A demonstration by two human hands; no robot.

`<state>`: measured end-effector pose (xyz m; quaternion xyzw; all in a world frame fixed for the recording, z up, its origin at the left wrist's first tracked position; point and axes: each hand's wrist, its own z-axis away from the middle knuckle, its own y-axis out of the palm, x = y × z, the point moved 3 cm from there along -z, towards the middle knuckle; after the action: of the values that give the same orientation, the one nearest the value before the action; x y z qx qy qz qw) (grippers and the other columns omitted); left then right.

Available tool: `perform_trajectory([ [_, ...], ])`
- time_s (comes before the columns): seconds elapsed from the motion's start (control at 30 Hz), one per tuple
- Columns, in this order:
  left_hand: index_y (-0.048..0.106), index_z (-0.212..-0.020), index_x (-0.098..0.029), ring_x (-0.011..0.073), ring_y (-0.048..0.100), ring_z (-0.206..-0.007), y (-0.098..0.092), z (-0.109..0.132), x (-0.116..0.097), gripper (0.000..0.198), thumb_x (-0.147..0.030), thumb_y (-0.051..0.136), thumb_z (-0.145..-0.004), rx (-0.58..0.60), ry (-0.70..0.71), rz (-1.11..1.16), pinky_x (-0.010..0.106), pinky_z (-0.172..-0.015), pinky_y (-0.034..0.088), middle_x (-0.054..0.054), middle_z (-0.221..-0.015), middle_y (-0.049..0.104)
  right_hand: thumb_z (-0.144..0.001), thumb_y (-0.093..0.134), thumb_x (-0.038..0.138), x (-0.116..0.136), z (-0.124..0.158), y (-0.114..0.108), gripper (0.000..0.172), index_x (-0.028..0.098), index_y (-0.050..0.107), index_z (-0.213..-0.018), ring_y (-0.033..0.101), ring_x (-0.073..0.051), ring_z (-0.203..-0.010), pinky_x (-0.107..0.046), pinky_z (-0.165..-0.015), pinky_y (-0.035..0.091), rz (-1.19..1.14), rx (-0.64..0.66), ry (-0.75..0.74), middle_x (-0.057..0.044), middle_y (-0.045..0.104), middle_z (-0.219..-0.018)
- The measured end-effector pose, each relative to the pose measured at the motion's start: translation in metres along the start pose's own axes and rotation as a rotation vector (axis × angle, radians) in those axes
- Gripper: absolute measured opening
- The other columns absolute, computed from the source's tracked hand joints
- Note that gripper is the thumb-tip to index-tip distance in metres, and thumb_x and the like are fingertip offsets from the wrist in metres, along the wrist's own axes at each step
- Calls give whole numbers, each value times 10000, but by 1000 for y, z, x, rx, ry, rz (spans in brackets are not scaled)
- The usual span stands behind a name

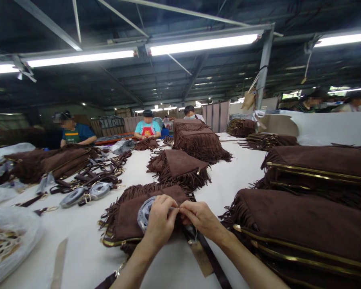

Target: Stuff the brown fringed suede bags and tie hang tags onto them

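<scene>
My left hand [161,222] and my right hand [200,218] meet over a brown fringed suede bag [126,216] lying on the white table [78,249]. Both hands pinch at one spot between them. My left hand is closed on a small clear plastic-wrapped piece [144,212]. My right hand is closed on the end of a dark brown strap [212,261] that runs toward me, with a tan paper tag [201,259] hanging beside it. What sits between the fingertips is too small to make out.
Stacks of brown fringed bags [303,228] with gold zips fill the right side, more lie down the middle [180,166] and far end [198,140]. Loose straps and wrapped hardware [87,184] lie left, plus a plastic bag [9,241]. Other people [147,126] work at the far end.
</scene>
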<state>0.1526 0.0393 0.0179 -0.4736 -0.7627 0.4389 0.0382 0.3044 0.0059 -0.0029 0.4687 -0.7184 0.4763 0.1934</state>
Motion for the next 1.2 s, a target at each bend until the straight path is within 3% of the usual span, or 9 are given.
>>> perform_trajectory([
  [0.17, 482, -1264, -83, 316, 544, -1123, -40, 4, 52, 479, -375, 462, -885, 180, -405, -449, 431, -917, 417, 208, -1181, 607, -940, 469, 361, 29, -5, -10, 249, 207, 656, -881, 603, -173, -731, -294, -702, 500, 68, -221, -103, -38, 629, -789],
  [0.3, 460, -1267, -112, 261, 648, -958, -54, 10, 63, 457, -223, 476, -824, 349, -523, -341, 335, -800, 460, 144, -1007, 690, -853, 541, 567, 36, -2, 13, 393, 182, 619, -862, 624, -165, -621, -231, -466, 495, -354, -6, 298, -23, 623, -718],
  [0.4, 429, -1288, -118, 243, 649, -912, -62, 8, 35, 498, -158, 486, -795, 170, -413, -324, 318, -778, 469, 116, -983, 676, -773, 594, 683, 42, 8, 31, 577, 173, 579, -1041, 679, -222, -799, -270, -529, 549, -738, 92, 548, -86, 671, -884],
  [0.5, 477, -1248, -161, 243, 621, -961, -58, 15, -9, 442, -91, 440, -813, 52, -216, -387, 327, -809, 478, 105, -1022, 644, -796, 508, 750, 53, 15, 40, 666, 180, 537, -1137, 678, -227, -870, -327, -653, 570, -1133, 127, 572, -106, 683, -935],
  [0.7, 551, -1131, -209, 215, 593, -874, -32, 66, -58, 293, -124, 450, -869, 295, 329, -168, 309, -782, 507, 78, -972, 634, -818, 677, 490, 45, 43, 47, 341, 183, 581, -930, 642, -149, -593, -238, -516, 525, -1291, -58, 773, -14, 666, -720],
  [0.87, 522, -1173, -182, 267, 522, -1085, -58, 74, -5, 371, -102, 525, -811, 170, 49, -251, 404, -944, 446, 122, -1203, 566, -705, 788, 277, 37, 77, 30, 501, 227, 538, -1137, 676, -180, -727, -260, -565, 571, -1239, -148, 700, -31, 697, -809],
  [0.97, 585, -1075, -153, 319, 540, -1049, -62, 64, 26, 277, -106, 520, -810, 266, -98, -476, 465, -886, 451, 140, -1133, 602, -683, 748, 242, 29, 92, 23, 496, 221, 554, -1139, 640, -154, -591, -214, -464, 536, -1224, -159, 724, -4, 664, -684],
  [1.07, 613, -907, -164, 292, 593, -954, -59, 54, 38, 220, -111, 400, -893, 396, -124, -550, 416, -800, 474, 113, -978, 647, -669, 663, 179, 27, 101, 25, 479, 244, 563, -1133, 627, -145, -555, -245, -489, 551, -1210, -96, 692, -3, 676, -712],
  [1.2, 581, -941, -182, 245, 623, -932, -65, 41, 34, 248, -179, 334, -962, 312, -175, -531, 345, -760, 475, 87, -955, 654, -585, 611, 102, 39, 102, 33, 486, 251, 575, -1047, 664, -167, -656, -292, -584, 566, -1210, 32, 614, -18, 708, -904],
])
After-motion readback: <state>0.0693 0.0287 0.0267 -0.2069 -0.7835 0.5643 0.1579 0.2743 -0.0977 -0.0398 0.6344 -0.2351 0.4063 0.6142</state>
